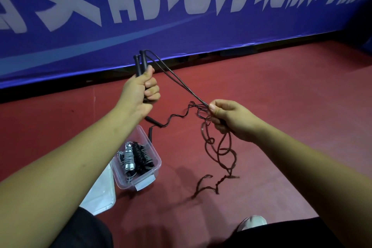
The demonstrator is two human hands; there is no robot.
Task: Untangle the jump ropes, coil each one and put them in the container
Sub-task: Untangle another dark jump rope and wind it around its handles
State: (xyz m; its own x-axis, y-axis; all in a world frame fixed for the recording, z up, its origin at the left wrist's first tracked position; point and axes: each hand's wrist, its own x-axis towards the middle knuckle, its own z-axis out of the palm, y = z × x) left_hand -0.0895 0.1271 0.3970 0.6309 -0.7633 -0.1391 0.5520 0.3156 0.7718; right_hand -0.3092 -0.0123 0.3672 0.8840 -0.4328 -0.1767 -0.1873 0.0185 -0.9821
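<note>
My left hand grips two black jump-rope handles upright, side by side. Two black cords run taut from the handle tops down to my right hand, which pinches them between thumb and fingers. Below that hand the cord hangs in loose tangled loops down to the red floor. Another black rope with its two handles lies on the floor between my hands. A clear plastic container on the floor under my left forearm holds a coiled grey rope and a coiled black rope.
The container's clear lid lies flat to its left. A blue banner wall with white lettering closes off the far side. My knees in dark trousers and one light shoe sit at the bottom edge. Red floor spreads to the right.
</note>
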